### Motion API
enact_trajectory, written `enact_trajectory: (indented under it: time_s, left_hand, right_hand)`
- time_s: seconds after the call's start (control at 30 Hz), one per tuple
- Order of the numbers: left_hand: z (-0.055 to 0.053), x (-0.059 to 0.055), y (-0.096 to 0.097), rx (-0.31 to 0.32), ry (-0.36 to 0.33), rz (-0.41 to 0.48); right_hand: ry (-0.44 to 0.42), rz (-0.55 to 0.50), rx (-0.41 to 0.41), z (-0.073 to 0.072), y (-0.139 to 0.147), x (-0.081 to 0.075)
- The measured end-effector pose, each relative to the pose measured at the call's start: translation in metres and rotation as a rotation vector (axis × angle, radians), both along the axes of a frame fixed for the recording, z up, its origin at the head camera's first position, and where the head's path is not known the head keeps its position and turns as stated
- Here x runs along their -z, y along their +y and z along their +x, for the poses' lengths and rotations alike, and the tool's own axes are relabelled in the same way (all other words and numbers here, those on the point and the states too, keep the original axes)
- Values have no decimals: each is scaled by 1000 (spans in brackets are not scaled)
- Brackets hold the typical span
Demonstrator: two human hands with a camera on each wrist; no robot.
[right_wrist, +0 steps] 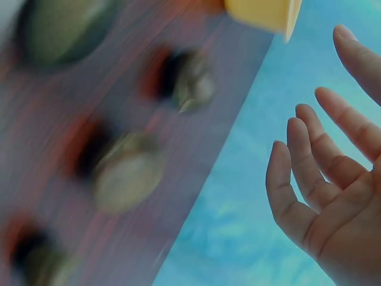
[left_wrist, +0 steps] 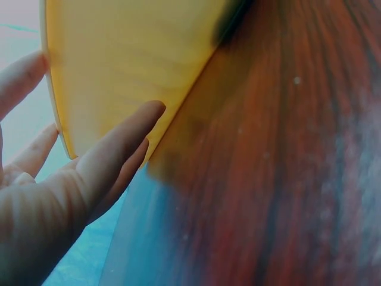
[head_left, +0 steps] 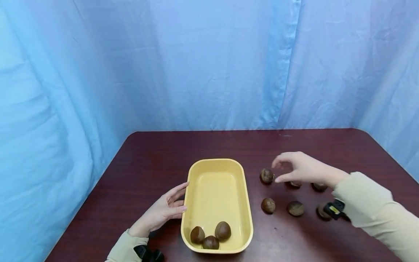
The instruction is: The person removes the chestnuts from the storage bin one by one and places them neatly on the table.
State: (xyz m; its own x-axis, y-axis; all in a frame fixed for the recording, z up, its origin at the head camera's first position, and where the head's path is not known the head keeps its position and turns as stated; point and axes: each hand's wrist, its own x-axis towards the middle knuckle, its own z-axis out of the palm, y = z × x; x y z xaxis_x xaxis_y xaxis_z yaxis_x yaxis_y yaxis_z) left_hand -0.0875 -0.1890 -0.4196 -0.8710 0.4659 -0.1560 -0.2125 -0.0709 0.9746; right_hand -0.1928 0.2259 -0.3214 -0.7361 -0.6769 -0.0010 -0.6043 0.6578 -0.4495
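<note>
A yellow rectangular tray (head_left: 216,196) stands on the dark table with three brown chestnuts (head_left: 223,231) gathered at its near end. My left hand (head_left: 163,211) rests its fingertips against the tray's left side, fingers extended along the wall. Over the table to the right, my right hand (head_left: 302,168) hovers with thumb and fingers apart and nothing between them. Just left of its fingertips lies a chestnut (head_left: 267,175). In the right wrist view the palm and relaxed fingers (right_wrist: 309,143) show bare, with blurred chestnuts (right_wrist: 128,173) beyond.
Several more chestnuts lie in rough rows right of the tray, among them one near it (head_left: 268,206) and another (head_left: 295,208) beside that. The right forearm partly covers some. Pale blue curtains (head_left: 209,65) hang behind the table (head_left: 163,153) and at its sides.
</note>
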Motion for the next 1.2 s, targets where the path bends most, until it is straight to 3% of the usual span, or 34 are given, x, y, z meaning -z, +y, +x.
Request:
enact_trajectory:
  time_s: [0.13, 0.37, 0.57, 0.8, 1.03, 1.2]
  left_hand:
    - [1, 0, 1, 1, -6, 0]
    - [1, -1, 1, -3, 0, 1]
    - [1, -1, 1, -6, -1, -1]
    - [1, -1, 1, -5, 0, 9]
    - [2, -1, 1, -5, -2, -4]
    - [2, -1, 1, -4, 0, -6]
  right_hand:
    - [-42, -40, -92, -2, -34, 1]
    - [-17, -77, -238, 2, -81, 2]
    - [-111, -80, -328, 13, -113, 3]
    - [-224, 67, -413, 31, -139, 7]
    - [-428, 239, -388, 52, -153, 7]
    - [-467, 300, -399, 64, -156, 12]
